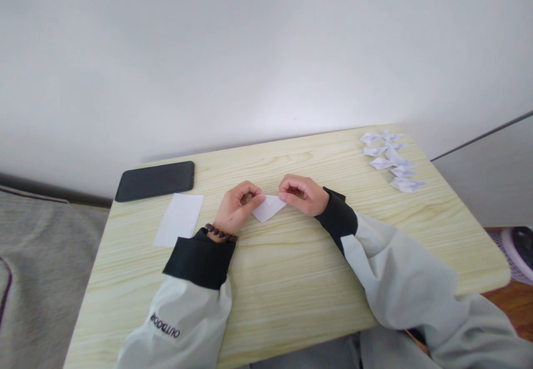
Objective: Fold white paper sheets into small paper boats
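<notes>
Between my two hands is a small folded piece of white paper (268,209), with a point toward me and a wide edge away from me. My left hand (238,207) pinches its left corner between thumb and fingers. At the right corner, my right hand (303,193) does the same. The paper is low over the table or resting on it; I cannot tell which. A flat white sheet stack or sheet (179,220) lies to the left of my left hand.
On the wooden table (291,291), a black phone (155,181) lies at the back left. Several folded white paper shapes (393,162) sit in two rows at the back right. A white wall (266,52) stands behind. A purple mesh basket (514,252) is beyond the right edge.
</notes>
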Demonstrator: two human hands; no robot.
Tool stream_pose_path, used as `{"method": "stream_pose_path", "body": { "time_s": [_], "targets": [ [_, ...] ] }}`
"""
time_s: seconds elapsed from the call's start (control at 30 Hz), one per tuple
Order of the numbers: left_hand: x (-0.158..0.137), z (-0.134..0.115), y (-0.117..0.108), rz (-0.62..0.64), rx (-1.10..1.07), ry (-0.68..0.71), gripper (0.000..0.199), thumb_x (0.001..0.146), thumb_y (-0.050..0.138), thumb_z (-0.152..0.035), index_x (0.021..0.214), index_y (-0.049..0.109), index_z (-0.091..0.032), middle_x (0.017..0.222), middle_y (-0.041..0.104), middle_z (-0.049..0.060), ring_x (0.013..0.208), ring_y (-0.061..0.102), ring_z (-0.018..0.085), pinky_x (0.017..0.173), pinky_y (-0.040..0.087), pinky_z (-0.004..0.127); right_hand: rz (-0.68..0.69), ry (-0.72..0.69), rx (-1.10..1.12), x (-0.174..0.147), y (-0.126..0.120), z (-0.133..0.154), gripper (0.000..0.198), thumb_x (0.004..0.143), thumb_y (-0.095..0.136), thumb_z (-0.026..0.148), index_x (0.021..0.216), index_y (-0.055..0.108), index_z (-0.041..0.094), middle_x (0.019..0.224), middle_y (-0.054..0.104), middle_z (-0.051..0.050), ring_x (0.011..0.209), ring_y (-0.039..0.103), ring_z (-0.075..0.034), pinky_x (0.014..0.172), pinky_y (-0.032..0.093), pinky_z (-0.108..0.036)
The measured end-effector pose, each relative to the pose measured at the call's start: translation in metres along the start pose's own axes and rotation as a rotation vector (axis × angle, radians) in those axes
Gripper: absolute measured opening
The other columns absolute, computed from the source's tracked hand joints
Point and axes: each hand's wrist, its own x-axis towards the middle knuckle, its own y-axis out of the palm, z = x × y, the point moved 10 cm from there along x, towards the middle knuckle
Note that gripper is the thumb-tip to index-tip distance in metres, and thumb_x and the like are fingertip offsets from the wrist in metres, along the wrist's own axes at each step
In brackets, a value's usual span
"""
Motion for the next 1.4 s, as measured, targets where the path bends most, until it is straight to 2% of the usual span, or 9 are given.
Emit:
{"method": "stream_pose_path", "body": {
  "time_s": [0.23, 0.5, 0.7, 0.9, 1.1, 1.2, 1.33, 1.4],
  "targets": [
    [-0.001, -0.007, 0.007, 0.040, 0.022, 0.033, 0.023, 0.078, 0.057, -0.037, 0.071, 0.059, -0.015, 0.068, 0.056, 0.001, 0.061, 0.047, 0.012, 0.055, 0.036, 0.024, 0.055, -0.047, -0.136, 0.001, 0.014, 0.006, 0.022, 0.088, 0.047, 0.030, 0.072, 0.053, 0.016, 0.070, 0.051, -0.002, 0.060, 0.046, -0.010, 0.055, 0.037, -0.023],
    [-0.002, 0.002, 0.001, -0.006, -0.050, -0.012, 0.025, 0.076, 0.060, -0.037, 0.065, 0.059, -0.015, 0.062, 0.051, -0.001, 0.056, 0.043, 0.010, 0.052, 0.033, 0.024, -0.061, -0.044, -0.106, 0.001, -0.002, 0.005, 0.020, 0.087, 0.051, 0.027, 0.072, 0.056, 0.016, 0.070, 0.055, -0.002, 0.060, 0.048, -0.010, 0.054, 0.038, -0.022],
    [-0.002, -0.008, 0.011, 0.113, 0.034, 0.114, 0.024, 0.079, 0.057, -0.034, 0.064, 0.059, -0.015, 0.062, 0.053, -0.001, 0.060, 0.046, 0.011, 0.058, 0.035, 0.025, -0.155, -0.024, -0.093, 0.000, -0.008, 0.004, 0.018, 0.084, 0.057, 0.028, 0.071, 0.057, 0.016, 0.067, 0.054, 0.000, 0.056, 0.045, -0.008, 0.050, 0.035, -0.021],
    [-0.003, -0.016, 0.010, 0.089, 0.167, 0.180, 0.025, 0.082, 0.053, -0.033, 0.065, 0.056, -0.015, 0.061, 0.053, -0.001, 0.058, 0.045, 0.011, 0.058, 0.034, 0.026, -0.168, -0.019, -0.137, 0.000, -0.008, 0.003, 0.017, 0.085, 0.055, 0.027, 0.072, 0.057, 0.017, 0.070, 0.055, -0.002, 0.060, 0.048, -0.009, 0.052, 0.037, -0.022],
    [-0.006, -0.022, 0.018, 0.152, 0.248, 0.233, 0.026, 0.087, 0.046, -0.029, 0.070, 0.061, -0.016, 0.069, 0.060, 0.002, 0.065, 0.052, 0.012, 0.063, 0.038, 0.026, -0.186, -0.010, -0.163, -0.001, -0.009, 0.002, 0.017, 0.085, 0.055, 0.028, 0.073, 0.056, 0.017, 0.070, 0.055, -0.002, 0.058, 0.047, -0.009, 0.051, 0.036, -0.022],
    [-0.007, -0.024, 0.016, 0.115, 0.268, 0.256, 0.023, 0.088, 0.045, -0.026, 0.076, 0.062, -0.016, 0.076, 0.063, 0.002, 0.072, 0.056, 0.014, 0.069, 0.040, 0.028, -0.193, -0.012, -0.194, -0.001, -0.010, 0.000, 0.017, 0.086, 0.054, 0.028, 0.074, 0.057, 0.017, 0.071, 0.056, -0.002, 0.059, 0.048, -0.010, 0.053, 0.038, -0.022],
    [-0.007, -0.023, 0.010, 0.001, 0.326, 0.275, 0.015, 0.084, 0.050, -0.021, 0.092, 0.062, -0.017, 0.089, 0.064, 0.004, 0.077, 0.057, 0.015, 0.076, 0.044, 0.032, -0.171, -0.044, -0.346, -0.001, -0.005, -0.001, 0.020, 0.087, 0.054, 0.032, 0.074, 0.059, 0.017, 0.073, 0.058, -0.004, 0.068, 0.052, -0.013, 0.063, 0.041, -0.026],
    [-0.009, -0.027, 0.011, -0.009, 0.359, 0.324, 0.015, 0.081, 0.051, -0.017, 0.090, 0.064, -0.018, 0.091, 0.064, 0.005, 0.083, 0.057, 0.017, 0.079, 0.045, 0.033, -0.166, -0.046, -0.410, -0.001, -0.004, -0.003, 0.021, 0.086, 0.055, 0.034, 0.074, 0.060, 0.017, 0.073, 0.059, -0.004, 0.070, 0.053, -0.015, 0.067, 0.041, -0.028]
  ]
}}
